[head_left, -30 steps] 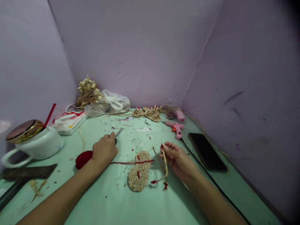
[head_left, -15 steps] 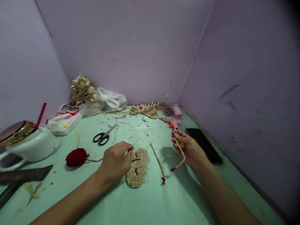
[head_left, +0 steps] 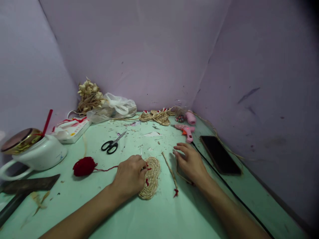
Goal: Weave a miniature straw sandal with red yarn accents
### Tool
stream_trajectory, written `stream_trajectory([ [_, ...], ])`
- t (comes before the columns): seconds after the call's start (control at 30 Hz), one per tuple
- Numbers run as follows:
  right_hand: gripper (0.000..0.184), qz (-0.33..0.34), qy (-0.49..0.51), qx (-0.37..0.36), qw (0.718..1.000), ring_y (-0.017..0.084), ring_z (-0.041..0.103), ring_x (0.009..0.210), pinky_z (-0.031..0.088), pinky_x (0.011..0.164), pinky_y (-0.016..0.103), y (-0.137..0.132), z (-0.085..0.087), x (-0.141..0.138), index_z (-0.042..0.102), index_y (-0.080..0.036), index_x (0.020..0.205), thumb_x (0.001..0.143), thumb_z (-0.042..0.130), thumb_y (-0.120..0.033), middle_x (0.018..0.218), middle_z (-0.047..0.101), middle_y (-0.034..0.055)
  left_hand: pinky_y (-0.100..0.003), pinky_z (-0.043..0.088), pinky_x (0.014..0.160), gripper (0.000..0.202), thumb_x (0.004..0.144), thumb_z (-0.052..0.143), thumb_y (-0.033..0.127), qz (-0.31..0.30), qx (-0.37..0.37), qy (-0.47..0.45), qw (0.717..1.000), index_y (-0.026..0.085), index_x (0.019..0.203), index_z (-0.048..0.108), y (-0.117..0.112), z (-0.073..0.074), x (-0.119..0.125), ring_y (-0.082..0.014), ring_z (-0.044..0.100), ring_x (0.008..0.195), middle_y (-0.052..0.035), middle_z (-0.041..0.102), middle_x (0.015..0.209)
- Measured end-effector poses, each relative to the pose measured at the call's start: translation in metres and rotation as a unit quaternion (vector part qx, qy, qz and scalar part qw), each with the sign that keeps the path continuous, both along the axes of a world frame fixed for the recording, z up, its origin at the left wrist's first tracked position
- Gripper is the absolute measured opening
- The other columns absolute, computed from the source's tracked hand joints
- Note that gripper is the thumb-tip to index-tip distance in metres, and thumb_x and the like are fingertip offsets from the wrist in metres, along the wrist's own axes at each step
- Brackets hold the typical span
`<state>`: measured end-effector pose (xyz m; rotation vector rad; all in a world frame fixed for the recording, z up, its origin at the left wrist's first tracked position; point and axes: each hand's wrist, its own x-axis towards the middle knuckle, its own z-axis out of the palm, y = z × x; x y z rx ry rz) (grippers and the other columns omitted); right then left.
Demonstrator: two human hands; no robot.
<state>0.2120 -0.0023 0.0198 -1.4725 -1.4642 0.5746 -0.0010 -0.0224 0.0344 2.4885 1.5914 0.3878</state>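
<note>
Single head-worn view, set above and behind the left grip (head_left: pixel 129 176) and right grip (head_left: pixel 190 162), facing forward and down at close range. Both sit mid-frame on the surface (head_left: pixel 159 215); purple walls (head_left: pixel 149 49) rise beyond them.

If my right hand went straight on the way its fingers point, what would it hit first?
The right hand would likely cross littered table, then meet the woven straw pieces; depth unclear.

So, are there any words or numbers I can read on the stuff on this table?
No text here can be read.
White packet at the left: red and yellow print, too blurred to read.
Phone at the right: screen dark, nothing showing.
Pink glue gun: no label visible.
</note>
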Motion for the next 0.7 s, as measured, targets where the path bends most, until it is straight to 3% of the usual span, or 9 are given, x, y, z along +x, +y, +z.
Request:
stream_trajectory([
  [0.07, 0.016, 0.013, -0.124, 0.016, 0.992, 0.021, 0.053, 0.087, 0.036, 0.079, 0.033, -0.003, 0.002, -0.008, 0.067, -0.019, 0.080, 0.072, 0.054, -0.022, 0.089, 0.062, 0.0074, -0.027, 0.037, 0.064, 0.016, 0.078, 0.042, 0.019, -0.007, 0.002, 0.017, 1.000, 0.018, 0.071, 0.057, 0.001, -0.002, 0.002, -0.0170, 0.052, 0.078, -0.0041, 0.056, 0.079],
  [0.2, 0.020, 0.004, -0.286, -0.034, 0.958, 0.022, 0.053, 0.079, 0.036, 0.065, 0.031, -0.003, 0.004, -0.025, 0.066, -0.019, 0.077, 0.075, 0.051, -0.032, 0.079, 0.062, 0.0068, -0.027, 0.035, 0.061, 0.013, 0.078, 0.040, 0.017, -0.015, 0.007, 0.039, 0.999, 0.017, 0.072, 0.052, 0.001, -0.005, 0.005, -0.0194, 0.050, 0.082, -0.0055, 0.054, 0.081],
  [0.33, 0.014, 0.008, -0.319, -0.052, 0.946, 0.023, 0.052, 0.077, 0.032, 0.059, 0.030, 0.001, 0.003, -0.033, 0.064, -0.018, 0.069, 0.072, 0.055, -0.029, 0.076, 0.062, 0.0074, -0.028, 0.033, 0.059, 0.013, 0.078, 0.036, 0.014, 0.015, 0.015, -0.006, 1.000, 0.018, 0.073, 0.048, -0.003, -0.001, 0.004, -0.0178, 0.049, 0.075, -0.0048, 0.053, 0.080],
  [0.43, 0.011, 0.022, -0.304, -0.046, 0.951, 0.019, 0.052, 0.072, 0.032, 0.058, 0.028, -0.001, 0.004, -0.034, 0.061, -0.018, 0.070, 0.073, 0.051, -0.022, 0.073, 0.062, 0.0056, -0.026, 0.031, 0.055, 0.013, 0.080, 0.034, 0.017, 0.079, -0.031, -0.115, 0.990, 0.018, 0.073, 0.045, -0.005, 0.007, 0.001, -0.0136, 0.045, 0.059, -0.0007, 0.051, 0.067],
  [0.5, 0.011, 0.035, -0.236, -0.046, 0.970, 0.016, 0.051, 0.066, 0.034, 0.057, 0.026, -0.006, 0.007, -0.035, 0.058, -0.018, 0.073, 0.076, 0.048, -0.023, 0.070, 0.061, 0.0033, -0.024, 0.031, 0.053, 0.014, 0.079, 0.035, 0.020, 0.084, -0.088, -0.205, 0.971, 0.018, 0.069, 0.044, -0.005, 0.012, -0.001, -0.0118, 0.043, 0.054, 0.0016, 0.050, 0.060],
  [0.57, 0.013, 0.072, -0.068, -0.073, 0.992, 0.013, 0.050, 0.057, 0.036, 0.054, 0.024, -0.013, 0.011, -0.037, 0.053, -0.018, 0.073, 0.077, 0.048, -0.029, 0.063, 0.057, 0.0004, -0.022, 0.032, 0.052, 0.014, 0.078, 0.038, 0.021, 0.042, -0.149, -0.269, 0.951, 0.018, 0.066, 0.044, -0.004, 0.014, -0.002, -0.0106, 0.042, 0.053, 0.0027, 0.049, 0.057],
  [0.63, 0.019, 0.125, 0.130, -0.134, 0.974, 0.011, 0.047, 0.050, 0.037, 0.048, 0.022, -0.021, 0.014, -0.040, 0.051, -0.018, 0.070, 0.074, 0.051, -0.036, 0.057, 0.052, -0.0022, -0.021, 0.032, 0.051, 0.014, 0.075, 0.041, 0.021, -0.001, -0.192, -0.290, 0.938, 0.017, 0.063, 0.045, -0.003, 0.014, -0.003, -0.0099, 0.041, 0.053, 0.0032, 0.047, 0.056],
  [0.7, 0.023, 0.157, 0.247, -0.199, 0.935, 0.007, 0.041, 0.044, 0.033, 0.041, 0.019, -0.027, 0.016, -0.042, 0.053, -0.016, 0.068, 0.070, 0.057, -0.039, 0.055, 0.050, -0.0034, -0.021, 0.031, 0.051, 0.014, 0.074, 0.041, 0.020, -0.023, -0.199, -0.271, 0.942, 0.016, 0.062, 0.045, -0.004, 0.016, -0.003, -0.0096, 0.041, 0.054, 0.0032, 0.046, 0.056],
])
